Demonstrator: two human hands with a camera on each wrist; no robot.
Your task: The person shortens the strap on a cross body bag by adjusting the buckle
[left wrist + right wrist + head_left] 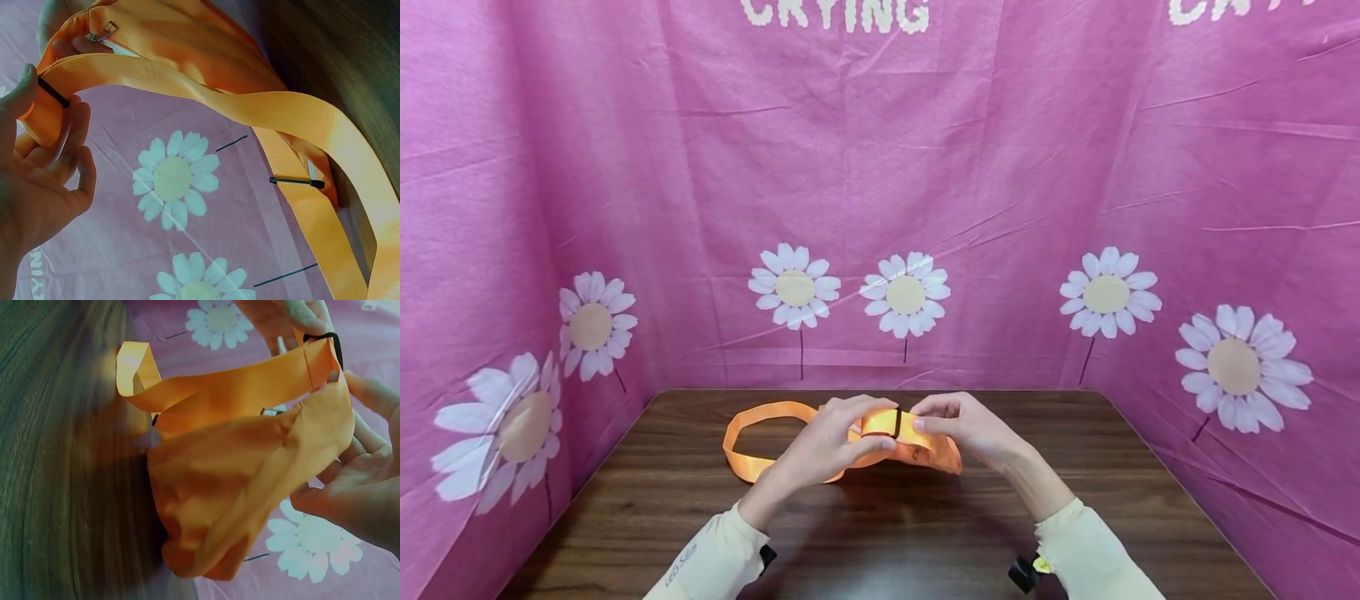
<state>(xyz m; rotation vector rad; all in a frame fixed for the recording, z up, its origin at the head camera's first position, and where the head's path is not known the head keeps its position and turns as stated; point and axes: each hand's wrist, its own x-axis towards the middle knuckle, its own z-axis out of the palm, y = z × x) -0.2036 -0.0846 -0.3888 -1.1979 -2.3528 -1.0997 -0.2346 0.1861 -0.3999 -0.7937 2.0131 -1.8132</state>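
Note:
An orange zippered pouch bag (pixel 200 487) with a wide orange strap (pixel 294 112) is held up at the middle of the table. My left hand (pixel 820 446) pinches the strap beside a black slide buckle (pixel 897 422), thumb below and fingers above. From the other side, my right hand (pixel 977 427) pinches the orange webbing just right of that buckle, at the bag's end. In the left wrist view, a zipper pull (pixel 103 31) shows on the bag, and a second black slider (pixel 297 182) sits farther along the strap. The strap's loop lies to the left of my left hand.
A dark wood-grain table (pixel 880 533) lies under the hands. Pink cloth (pixel 880 167) printed with white daisies hangs behind it and along both sides. Black wrist devices (pixel 1022 575) show at the cream sleeves (pixel 1090 542).

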